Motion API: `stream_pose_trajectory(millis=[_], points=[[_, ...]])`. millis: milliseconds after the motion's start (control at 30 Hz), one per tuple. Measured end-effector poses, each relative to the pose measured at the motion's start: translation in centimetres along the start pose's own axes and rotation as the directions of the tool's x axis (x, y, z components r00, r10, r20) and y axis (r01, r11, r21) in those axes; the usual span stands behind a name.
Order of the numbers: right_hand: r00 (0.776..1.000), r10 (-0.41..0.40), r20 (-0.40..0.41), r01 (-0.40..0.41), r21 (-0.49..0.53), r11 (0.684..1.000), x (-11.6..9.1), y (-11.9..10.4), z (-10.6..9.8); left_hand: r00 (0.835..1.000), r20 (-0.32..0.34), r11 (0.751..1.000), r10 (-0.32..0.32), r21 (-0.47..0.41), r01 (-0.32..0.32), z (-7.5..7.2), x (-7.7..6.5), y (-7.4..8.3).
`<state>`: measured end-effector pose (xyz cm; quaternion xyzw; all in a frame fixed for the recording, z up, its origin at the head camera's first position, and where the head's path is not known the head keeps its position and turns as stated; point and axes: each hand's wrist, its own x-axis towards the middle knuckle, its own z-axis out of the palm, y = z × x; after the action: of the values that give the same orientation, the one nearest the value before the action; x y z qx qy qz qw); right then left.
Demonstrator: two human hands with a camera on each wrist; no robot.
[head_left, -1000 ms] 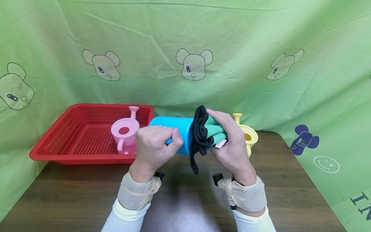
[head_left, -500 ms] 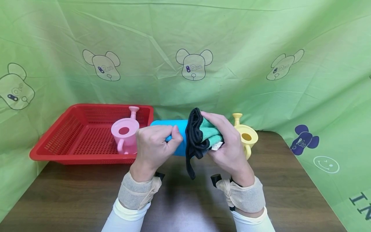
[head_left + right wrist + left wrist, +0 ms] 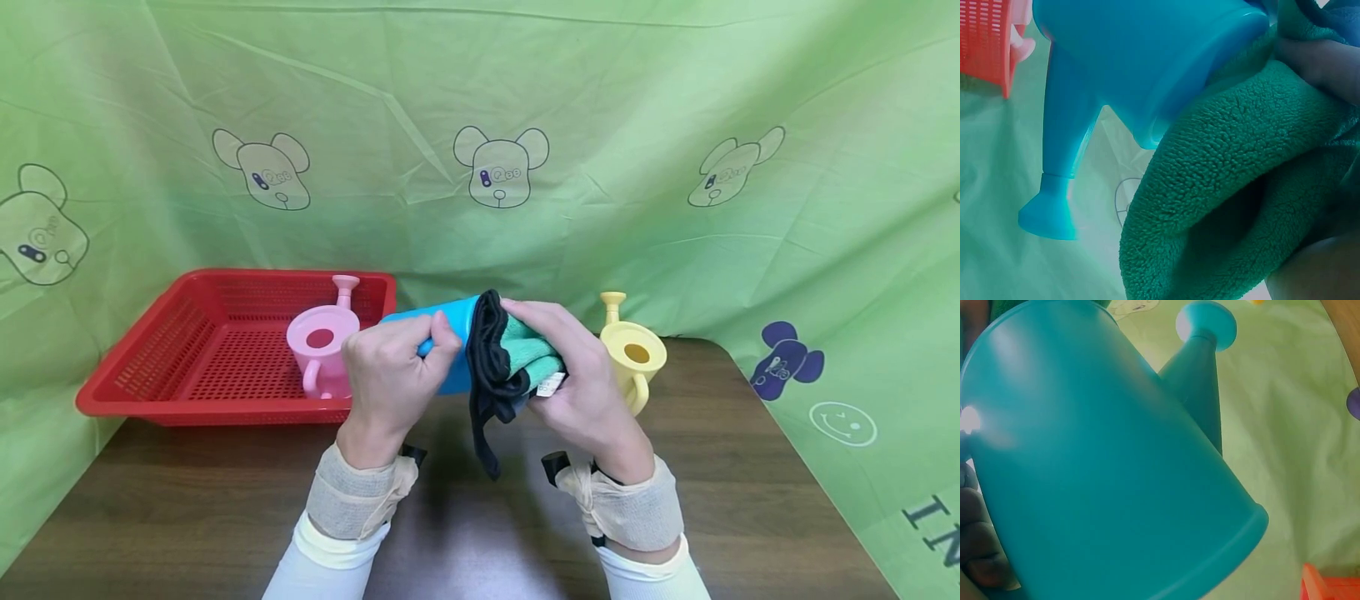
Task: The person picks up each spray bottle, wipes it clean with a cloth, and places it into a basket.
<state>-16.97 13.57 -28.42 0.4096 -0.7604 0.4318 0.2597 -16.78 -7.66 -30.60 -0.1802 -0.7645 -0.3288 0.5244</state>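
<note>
A blue watering can (image 3: 448, 312) lies sideways in mid-air between the hands. Its handle is gripped by my left hand (image 3: 393, 371), whose fingers curl round it with the thumb on top. My right hand (image 3: 581, 367) holds a bunched green towel (image 3: 528, 343) with black edging against the can's right end, which the cloth hides. One strip of black edging hangs down. In the left wrist view the can's body (image 3: 1097, 456) fills much of the picture, with its spout (image 3: 1200, 381) beside it. The right wrist view shows the towel (image 3: 1222, 156) at the can's rim.
A red perforated basket (image 3: 225, 408) stands on the left of the brown table (image 3: 480, 533), with a pink watering can (image 3: 322, 333) inside. Behind my right hand is a yellow watering can (image 3: 633, 350). Green printed fabric (image 3: 502, 242) hangs behind the table.
My right hand and the towel have moved left and slightly down. The blue can has shifted a little left and tilted, right end higher. More of the yellow can shows.
</note>
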Motion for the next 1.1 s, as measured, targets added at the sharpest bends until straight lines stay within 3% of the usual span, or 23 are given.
stream_pose_trajectory(millis=[333, 567, 1100], points=[[0.997, 0.046, 0.061, -0.045, -0.016, 0.999, -0.3, 0.0, -0.3, 1.0, -0.004, 1.0, -0.013, 0.018, 0.013, 0.0, 0.0, -0.2], [0.993, 0.052, 0.102, -0.051, -0.01, 0.999, -0.2, 0.0, -0.7, 0.998, -0.015, 0.998, -0.057, 0.006, 0.057, 0.0, 0.0, -0.1], [0.981, 0.076, 0.176, -0.066, -0.067, 0.996, -0.5, 0.3, -1.1, 0.998, -0.038, 0.999, -0.046, 0.026, 0.047, -0.3, 0.1, -0.2]])
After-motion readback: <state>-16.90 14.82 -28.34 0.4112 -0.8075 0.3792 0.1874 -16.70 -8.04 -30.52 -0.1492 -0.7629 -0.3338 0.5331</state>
